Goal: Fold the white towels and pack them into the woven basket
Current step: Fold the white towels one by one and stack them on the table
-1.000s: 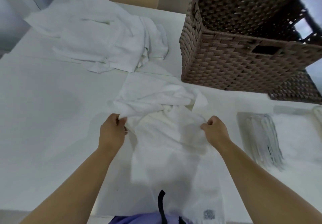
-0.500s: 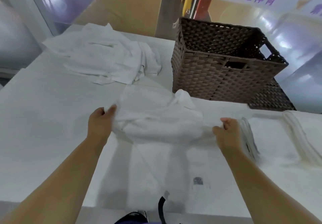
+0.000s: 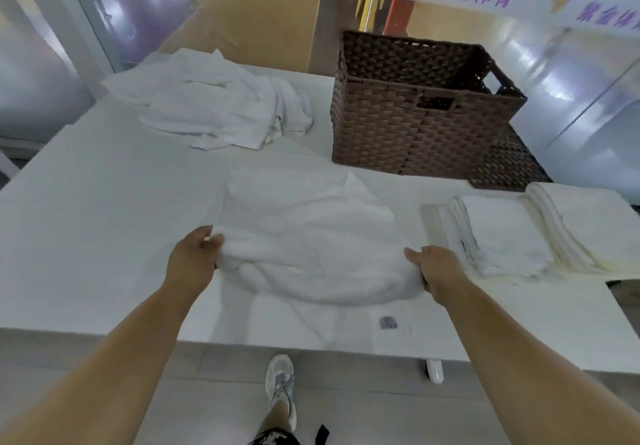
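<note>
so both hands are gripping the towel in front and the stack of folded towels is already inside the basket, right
Not quite. The head view shows the left hand and right hand gripping the towel, but the stack of folded towels lies on the table, in front of the basket, not inside it.

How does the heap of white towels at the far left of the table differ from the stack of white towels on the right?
The far-left heap of white towels is crumpled and unfolded, sprawling loosely; the right-hand stack of white towels is folded flat with its layered edges aligned. The heap lies left of the brown woven basket; the stack sits nearer the person, in front of it. Both rest on the white table, outside the basket.
</note>
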`<state>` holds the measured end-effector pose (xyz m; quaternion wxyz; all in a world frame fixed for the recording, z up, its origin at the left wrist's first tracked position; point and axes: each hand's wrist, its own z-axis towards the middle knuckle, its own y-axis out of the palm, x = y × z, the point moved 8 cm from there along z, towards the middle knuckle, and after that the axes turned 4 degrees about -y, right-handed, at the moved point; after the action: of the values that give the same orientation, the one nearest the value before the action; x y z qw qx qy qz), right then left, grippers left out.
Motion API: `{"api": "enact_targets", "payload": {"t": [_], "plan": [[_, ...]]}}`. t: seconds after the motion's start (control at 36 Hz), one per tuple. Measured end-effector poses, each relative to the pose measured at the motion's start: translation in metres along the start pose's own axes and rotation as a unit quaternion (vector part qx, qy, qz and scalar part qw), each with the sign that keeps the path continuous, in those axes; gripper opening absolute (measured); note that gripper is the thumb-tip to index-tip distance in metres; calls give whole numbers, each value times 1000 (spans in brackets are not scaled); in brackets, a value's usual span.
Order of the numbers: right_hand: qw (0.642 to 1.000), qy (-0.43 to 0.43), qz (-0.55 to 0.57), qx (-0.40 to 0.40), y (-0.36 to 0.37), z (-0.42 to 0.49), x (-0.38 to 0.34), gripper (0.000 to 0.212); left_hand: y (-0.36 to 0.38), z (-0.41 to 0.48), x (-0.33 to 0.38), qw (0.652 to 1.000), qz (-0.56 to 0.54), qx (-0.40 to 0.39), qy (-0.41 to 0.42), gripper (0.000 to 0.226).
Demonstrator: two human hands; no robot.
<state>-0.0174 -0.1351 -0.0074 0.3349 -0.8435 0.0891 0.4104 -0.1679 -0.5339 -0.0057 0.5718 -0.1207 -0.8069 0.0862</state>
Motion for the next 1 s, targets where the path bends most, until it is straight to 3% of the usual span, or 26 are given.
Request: {"api": "enact_targets", "payload": {"t": [0.11, 0.31, 0.47, 0.58, 0.67, 0.78, 1.0], "plan": [[995, -70, 20, 68, -36, -17, -32, 28, -17, -15, 31, 998, -19, 41, 53, 15], [974, -182, 46, 124, -96, -55, -91, 20, -35, -36, 111, 991, -26, 33, 127, 16], [944, -231, 141, 187, -147, -82, -139, 11, -57, -53, 176, 982, -96, 46, 155, 21], [904, -266, 231, 244, -174, -101, -152, 26, -75, -64, 206, 974, -90, 80, 191, 20], [921, -261, 208, 201, -172, -99, -154, 33, -80, -68, 216, 973, -25, 119, 198, 17], [937, -234, 198, 167, -169, -97, -152, 37, -86, -72, 219, 966, -31, 148, 211, 17], [942, -274, 117, 153, -174, -113, -170, 40, -91, -71, 221, 970, 6, 80, 230, 34]]}}
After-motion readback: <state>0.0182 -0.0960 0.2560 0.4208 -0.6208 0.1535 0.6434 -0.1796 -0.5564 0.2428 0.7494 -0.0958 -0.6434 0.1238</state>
